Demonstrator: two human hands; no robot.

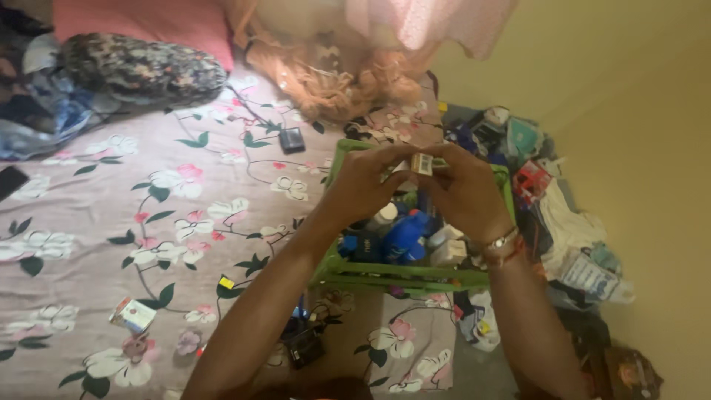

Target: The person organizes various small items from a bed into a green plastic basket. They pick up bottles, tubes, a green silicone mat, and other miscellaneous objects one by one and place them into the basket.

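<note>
I am holding a small box (422,164) between both of my hands, up in the air above the green basket (404,275) that is sitting at the edge of the bed (111,222). My left hand (364,185) is pinching the box's left end with fingers drawn close together, and my right hand (464,191) is gripping its right side the same way, fingertips narrow and meeting on it. The little box is lying roughly level, its long axis running left to right between my two grips, with one pale printed face turned up toward me; which end is the opening I cannot tell, since my fingers are covering most of it.

Judging by how things are lying, the work is looking only partly done: the basket is already holding a blue bottle (406,235) and some white containers (449,252), while plenty is waiting outside it. A small carton (133,315) is lying on the flowered sheet near my left elbow, a dark flat object (291,139) is resting further up the bed, and a heap of packets and cloth (548,200) is crowding the floor by the wall on my right
</note>
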